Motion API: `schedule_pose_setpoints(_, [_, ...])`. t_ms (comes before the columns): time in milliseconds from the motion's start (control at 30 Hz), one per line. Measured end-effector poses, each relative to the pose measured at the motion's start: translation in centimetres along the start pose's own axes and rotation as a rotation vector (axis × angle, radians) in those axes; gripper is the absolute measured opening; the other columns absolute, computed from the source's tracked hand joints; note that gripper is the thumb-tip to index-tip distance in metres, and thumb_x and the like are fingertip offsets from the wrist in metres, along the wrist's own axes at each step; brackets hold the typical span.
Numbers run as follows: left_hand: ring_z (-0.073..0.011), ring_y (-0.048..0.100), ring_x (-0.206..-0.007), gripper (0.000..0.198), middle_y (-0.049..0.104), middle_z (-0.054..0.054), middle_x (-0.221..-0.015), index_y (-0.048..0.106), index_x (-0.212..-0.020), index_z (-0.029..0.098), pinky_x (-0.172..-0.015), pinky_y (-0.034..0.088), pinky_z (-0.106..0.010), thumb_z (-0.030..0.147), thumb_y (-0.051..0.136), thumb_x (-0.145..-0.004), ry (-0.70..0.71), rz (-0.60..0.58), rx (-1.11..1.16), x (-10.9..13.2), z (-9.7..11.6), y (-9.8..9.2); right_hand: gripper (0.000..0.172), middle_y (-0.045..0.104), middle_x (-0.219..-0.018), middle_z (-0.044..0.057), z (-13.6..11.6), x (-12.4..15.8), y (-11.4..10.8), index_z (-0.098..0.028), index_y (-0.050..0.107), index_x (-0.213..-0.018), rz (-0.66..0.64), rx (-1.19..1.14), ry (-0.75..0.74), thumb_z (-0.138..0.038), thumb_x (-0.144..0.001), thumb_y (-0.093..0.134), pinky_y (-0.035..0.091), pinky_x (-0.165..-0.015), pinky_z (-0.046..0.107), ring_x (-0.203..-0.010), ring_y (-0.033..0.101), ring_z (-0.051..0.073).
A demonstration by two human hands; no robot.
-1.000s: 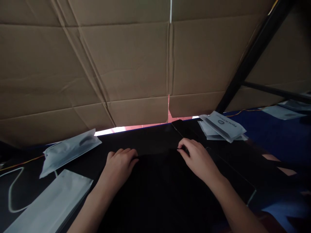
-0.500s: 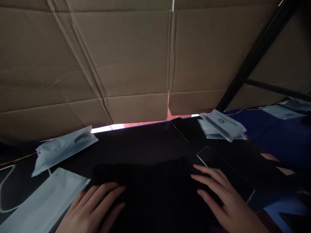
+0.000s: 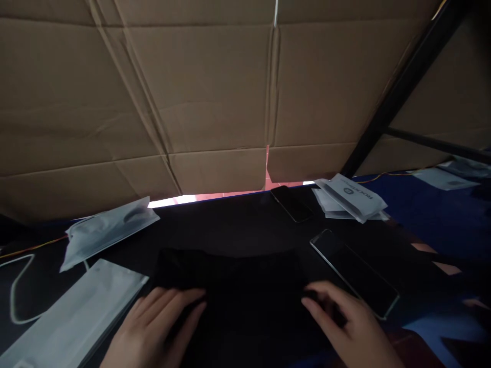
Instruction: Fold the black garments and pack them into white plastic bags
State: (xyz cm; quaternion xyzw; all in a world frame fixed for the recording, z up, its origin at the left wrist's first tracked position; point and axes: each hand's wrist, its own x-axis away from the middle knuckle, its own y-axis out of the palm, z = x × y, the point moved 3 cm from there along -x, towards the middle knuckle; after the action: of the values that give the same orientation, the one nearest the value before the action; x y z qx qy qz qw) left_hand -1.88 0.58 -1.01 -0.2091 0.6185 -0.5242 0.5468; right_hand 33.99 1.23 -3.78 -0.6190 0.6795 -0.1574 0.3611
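A folded black cloth (image 3: 233, 278) lies on the dark table in front of me. My left hand (image 3: 153, 329) rests flat on its near left part, fingers stretched out. My right hand (image 3: 347, 327) lies on its near right part with the fingers spread and slightly bent, holding nothing. A large dark phone (image 3: 355, 273) lies just beyond my right hand, apart from it. A smaller dark phone (image 3: 291, 203) lies farther back.
White plastic pouches lie at the left (image 3: 109, 230), at the near left (image 3: 72, 322) and in a stack at the back right (image 3: 351, 199). A cardboard wall (image 3: 215, 92) closes the back. A black frame bar (image 3: 399, 87) slants at the right. A thin cable (image 3: 15, 296) loops at far left.
Both hands drew back from the cloth's far edge toward me and opened flat. The cloth now lies folded nearer me, and the large phone has come into full view.
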Motion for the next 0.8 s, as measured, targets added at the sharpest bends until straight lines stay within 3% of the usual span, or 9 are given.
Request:
schedule_pose_setpoints(100, [-0.0301, 0.079, -0.110, 0.035, 0.080, -0.005, -0.129, 0.072, -0.135, 0.033, -0.084, 0.066, -0.046, 0.028, 0.052, -0.107, 0.050, 0.070, -0.124, -2.5, 2.5, 0.2, 0.024, 0.079, -0.109, 0.009, -1.9, -0.7, 0.7, -0.032, 0.072, -0.126, 0.244, 0.163, -0.080, -0.045, -0.108, 0.062, 0.069, -0.076, 0.044, -0.092, 0.079, 0.029])
schedule_pose_setpoints(167, [-0.0327, 0.074, -0.130, 0.050, 0.075, -0.005, -0.146, 0.067, -0.145, 0.032, -0.090, 0.068, -0.048, 0.014, 0.052, -0.101, 0.172, 0.014, -0.159, -3.4, 3.8, 1.1, 0.023, 0.078, -0.119, 0.011, -3.4, -1.0, 1.3, -0.032, 0.072, -0.129, 0.302, 0.243, -0.196, -0.036, -0.109, 0.061, 0.067, -0.087, 0.051, -0.106, 0.077, 0.033])
schedule_pose_setpoints(233, [-0.0343, 0.068, -0.141, 0.061, 0.070, -0.003, -0.154, 0.064, -0.150, 0.028, -0.099, 0.068, -0.055, 0.007, 0.052, -0.094, 0.287, -0.093, -0.146, -3.6, 4.3, 2.4, 0.028, 0.076, -0.135, 0.010, -4.7, -1.3, 2.1, -0.032, 0.072, -0.134, 0.218, 0.284, -0.338, -0.027, -0.109, 0.060, 0.065, -0.098, 0.053, -0.125, 0.073, 0.034])
schedule_pose_setpoints(333, [-0.0342, 0.069, -0.138, 0.072, 0.069, -0.003, -0.153, 0.062, -0.152, 0.026, -0.106, 0.065, -0.063, 0.001, 0.050, -0.085, 0.337, -0.188, -0.116, -3.1, 3.7, 4.1, 0.040, 0.064, -0.159, 0.004, -5.2, -1.4, 3.6, -0.028, 0.067, -0.149, -0.037, 0.354, -0.472, -0.024, -0.111, 0.055, 0.061, -0.111, 0.057, -0.149, 0.058, 0.036])
schedule_pose_setpoints(400, [-0.0317, 0.069, -0.138, 0.078, 0.067, -0.003, -0.155, 0.057, -0.156, 0.026, -0.105, 0.065, -0.060, -0.002, 0.047, -0.084, 0.324, -0.202, -0.107, -2.7, 3.0, 4.8, 0.046, 0.058, -0.164, 0.002, -4.4, -1.3, 4.4, -0.026, 0.060, -0.158, -0.187, 0.399, -0.466, -0.025, -0.113, 0.051, 0.058, -0.115, 0.060, -0.153, 0.054, 0.035])
schedule_pose_setpoints(500, [-0.0287, 0.061, -0.145, 0.075, 0.060, -0.004, -0.161, 0.044, -0.165, 0.028, -0.107, 0.064, -0.056, 0.002, 0.046, -0.094, 0.311, -0.221, -0.100, -2.2, 2.3, 5.0, 0.050, 0.053, -0.166, 0.001, -3.1, -1.2, 4.7, -0.026, 0.053, -0.164, -0.298, 0.416, -0.420, -0.026, -0.114, 0.049, 0.056, -0.117, 0.064, -0.153, 0.053, 0.035])
schedule_pose_setpoints(600, [-0.0279, 0.058, -0.148, 0.082, 0.056, -0.003, -0.164, 0.032, -0.171, 0.032, -0.110, 0.062, -0.054, 0.004, 0.047, -0.096, 0.319, -0.237, -0.097, -2.1, 2.3, 4.4, 0.049, 0.054, -0.165, 0.002, -3.0, -1.3, 4.3, -0.027, 0.056, -0.162, -0.286, 0.402, -0.419, -0.026, -0.113, 0.049, 0.056, -0.116, 0.066, -0.152, 0.054, 0.036])
schedule_pose_setpoints(700, [-0.0335, 0.057, -0.148, 0.092, 0.055, -0.002, -0.164, 0.030, -0.172, 0.033, -0.110, 0.060, -0.062, 0.001, 0.048, -0.088, 0.333, -0.201, -0.128, -2.6, 3.2, 3.3, 0.046, 0.055, -0.164, 0.003, -4.0, -1.7, 3.8, -0.026, 0.061, -0.157, -0.173, 0.418, -0.427, -0.025, -0.113, 0.049, 0.055, -0.117, 0.065, -0.155, 0.050, 0.037])
schedule_pose_setpoints(800, [-0.0389, 0.052, -0.152, 0.076, 0.049, -0.007, -0.168, 0.032, -0.172, 0.027, -0.110, 0.058, -0.069, 0.015, 0.051, -0.099, 0.322, -0.096, -0.201, -3.3, 4.9, 2.7, 0.048, 0.049, -0.169, 0.004, -5.2, -1.9, 4.2, -0.024, 0.060, -0.159, -0.068, 0.400, -0.433, -0.021, -0.113, 0.047, 0.053, -0.121, 0.061, -0.160, 0.042, 0.036])
